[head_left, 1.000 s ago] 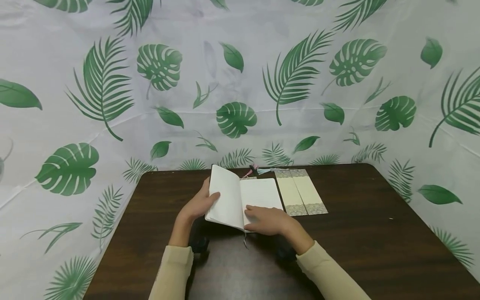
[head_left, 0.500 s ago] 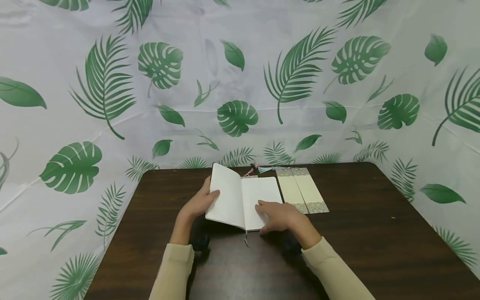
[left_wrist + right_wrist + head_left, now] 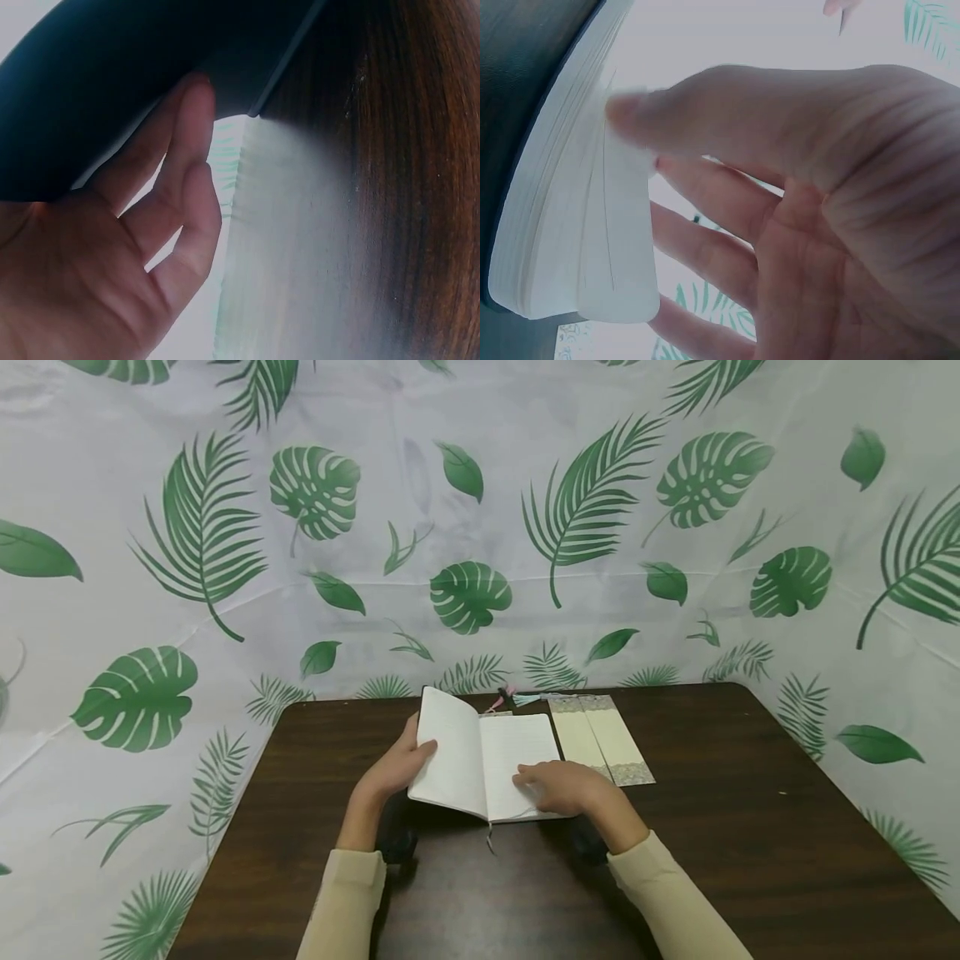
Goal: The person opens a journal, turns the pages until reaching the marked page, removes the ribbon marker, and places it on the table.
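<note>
Cream fabric sleeves (image 3: 343,902) come in on the near side of the open notebook with white pages and a dark cover (image 3: 517,743), above a dark brown wood-grained table (image 3: 483,914). From the notebook's near end, at the spine, hangs a thin ribbon marker (image 3: 491,839). At the notebook's left side, the left hand (image 3: 393,768) grips the raised half, thumb on the white page and fingers behind the cover. At the notebook's near right corner, the right hand (image 3: 573,789) pinches some loosened leaves, thumb on top and fingers behind their edge; how many are caught, I cannot tell. The step in hand seems to be parting leaves at that corner. It would go best with the left hand firm, so the spine does not slide, and the right thumb light, letting leaves slip off singly; a hard pinch could crease the paper or drag several together. To the right of the notebook, two long cream paper strips with patterned ends (image 3: 573,731) lie side by side, partly hidden by the right hand. Just beyond the notebook's far edge peeks a small patterned piece (image 3: 496,713), near a pink tassel (image 3: 498,700) and a light blue tassel (image 3: 527,699). Farthest from the notebook hangs white cloth printed with green leaves (image 3: 480,527).
</note>
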A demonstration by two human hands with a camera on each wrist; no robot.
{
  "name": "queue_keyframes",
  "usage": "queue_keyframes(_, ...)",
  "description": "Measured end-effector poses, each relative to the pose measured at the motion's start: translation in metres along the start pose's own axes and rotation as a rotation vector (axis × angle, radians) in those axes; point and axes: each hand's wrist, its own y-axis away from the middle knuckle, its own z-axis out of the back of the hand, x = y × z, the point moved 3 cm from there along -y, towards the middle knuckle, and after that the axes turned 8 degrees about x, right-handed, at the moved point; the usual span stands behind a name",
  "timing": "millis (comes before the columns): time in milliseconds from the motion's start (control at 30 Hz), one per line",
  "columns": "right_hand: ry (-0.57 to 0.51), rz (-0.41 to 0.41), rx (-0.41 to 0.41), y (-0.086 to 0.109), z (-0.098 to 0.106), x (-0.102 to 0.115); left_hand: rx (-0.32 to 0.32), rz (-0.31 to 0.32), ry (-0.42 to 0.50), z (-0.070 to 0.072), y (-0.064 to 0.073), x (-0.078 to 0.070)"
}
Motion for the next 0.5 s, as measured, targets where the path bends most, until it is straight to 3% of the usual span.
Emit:
queue_keyframes(200, -0.033, 0.008, -0.003, 0.0, 0.0, -0.003, 0.006, -0.001, 0.004, 0.001, 0.0, 0.002)
queue_keyframes(400, -0.112, -0.067, -0.008, 0.001, 0.007, -0.024, 0.004, -0.007, 0.005, 0.001, 0.0, 0.001)
queue_keyframes(500, -0.142, -0.055, -0.04, 0.003, 0.013, -0.031, 0.004, -0.01, 0.0, 0.002, -0.001, 0.003)
